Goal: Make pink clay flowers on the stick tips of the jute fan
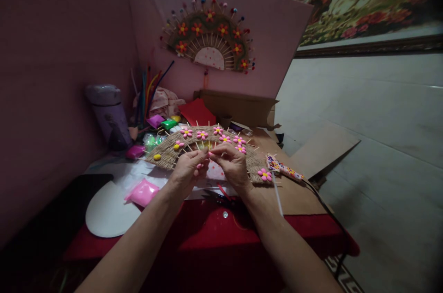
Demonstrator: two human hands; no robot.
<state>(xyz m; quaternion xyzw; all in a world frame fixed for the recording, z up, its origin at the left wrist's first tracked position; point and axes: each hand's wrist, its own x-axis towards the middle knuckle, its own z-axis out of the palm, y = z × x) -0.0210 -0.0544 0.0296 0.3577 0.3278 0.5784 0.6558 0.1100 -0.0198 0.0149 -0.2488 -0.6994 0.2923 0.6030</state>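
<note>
My left hand point(188, 169) and my right hand point(231, 164) meet over a twine-woven half-circle fan point(166, 147). Their thumbs and fingertips pinch together on a small bit of pink clay point(209, 155), mostly covered by the fingers. More pink shows in the curl of my left fingers. Pink clay flowers point(265, 175) with yellow centres dot the woven band, and thin sticks poke out along its edges. Toward the fan's left end lie a yellow clay oval point(157, 157) and a flower with only some pink petals point(179, 144).
A packet of pink clay point(142, 192) lies by a white disc point(110, 210). Black scissors point(216, 197) and a clear gem point(225, 214) are near my wrists. At right rests a patterned glue gun point(284, 169) with a cord. Behind stand a purple flask point(110, 117) and a finished fan point(209, 25).
</note>
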